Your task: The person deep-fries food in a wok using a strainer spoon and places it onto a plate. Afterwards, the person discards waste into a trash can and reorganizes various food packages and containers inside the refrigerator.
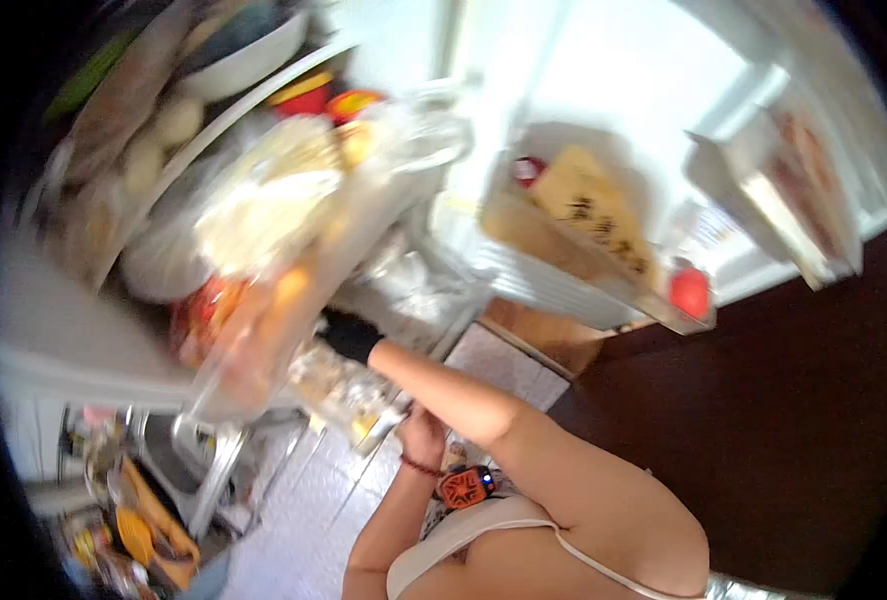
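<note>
My right hand (349, 336), dark as if gloved, reaches toward the lower part of an open fridge. Its fingers are blurred and partly behind the clear upper drawer (342, 240), so I cannot see whether they hold anything. Below it, a pulled-out lower drawer (389, 415) contains bagged items (339, 385). My left hand (424, 438), with a beaded bracelet at the wrist, is closed at that drawer's front corner. The upper drawer beside my right hand bulges with a pale plastic-wrapped pack (269, 205) and reddish bagged food (209, 318).
On the right, the open fridge door carries a bin (554, 265) with a yellow packet (599, 210) and a red-capped container (689, 290). A shelf (234, 120) with bagged food is above the drawers. A sink (179, 455) and cluttered counter lie lower left.
</note>
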{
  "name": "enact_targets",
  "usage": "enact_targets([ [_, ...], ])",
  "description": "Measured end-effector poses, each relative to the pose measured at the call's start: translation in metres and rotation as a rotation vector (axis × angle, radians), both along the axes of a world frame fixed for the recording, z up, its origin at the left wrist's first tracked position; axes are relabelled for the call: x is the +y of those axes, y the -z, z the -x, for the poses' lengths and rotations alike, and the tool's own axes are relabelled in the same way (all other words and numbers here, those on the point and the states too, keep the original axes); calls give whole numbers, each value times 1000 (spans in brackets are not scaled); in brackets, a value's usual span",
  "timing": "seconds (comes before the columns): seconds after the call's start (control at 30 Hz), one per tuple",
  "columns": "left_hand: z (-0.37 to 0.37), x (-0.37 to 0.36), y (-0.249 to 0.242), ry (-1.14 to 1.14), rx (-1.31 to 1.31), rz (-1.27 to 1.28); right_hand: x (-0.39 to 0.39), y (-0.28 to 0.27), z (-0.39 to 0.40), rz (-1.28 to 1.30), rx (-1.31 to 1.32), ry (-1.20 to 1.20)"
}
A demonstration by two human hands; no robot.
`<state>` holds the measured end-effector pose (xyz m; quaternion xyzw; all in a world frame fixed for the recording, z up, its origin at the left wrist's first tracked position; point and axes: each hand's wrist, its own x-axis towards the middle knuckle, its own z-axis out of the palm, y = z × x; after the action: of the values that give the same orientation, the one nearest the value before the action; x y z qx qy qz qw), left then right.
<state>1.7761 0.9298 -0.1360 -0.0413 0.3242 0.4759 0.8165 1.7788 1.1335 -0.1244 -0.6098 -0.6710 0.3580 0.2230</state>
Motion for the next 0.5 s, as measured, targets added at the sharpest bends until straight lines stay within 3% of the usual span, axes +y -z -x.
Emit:
enact_targets([
  [0.03,-1,3,-3,-83,61,10,-14,-32,-14,35,-88,-142],
  [0.07,2,1,33,-131,41,10,-30,-37,-21,-102,-106,-168],
  [0.13,7,4,34,-80,145,28,-81,-147,-60,-39,43,-207],
  [0.17,7,5,33,-78,158,31,-106,-180,-80,-279,101,-178],
  [0.2,7,6,33,-75,171,33,-126,-209,-105,-339,218,-128],
  [0.27,1,8,-7,-131,198,2,-165,-242,-170,-644,372,101],
  [0.33,-1,7,-24,-130,184,-25,-196,-295,-218,-664,-133,685],
  [0.4,-1,9,-26,-96,211,-8,-199,-295,-291,-927,-686,873],
  [0.43,1,8,-21,-70,237,0,-205,-310,-305,-848,-980,950],
  [0.47,2,8,-16,-46,262,7,-208,-298,-331,-812,-1079,985],
  [0.5,2,8,-13,-41,260,10,-206,-296,-347,-572,-1094,950],
])
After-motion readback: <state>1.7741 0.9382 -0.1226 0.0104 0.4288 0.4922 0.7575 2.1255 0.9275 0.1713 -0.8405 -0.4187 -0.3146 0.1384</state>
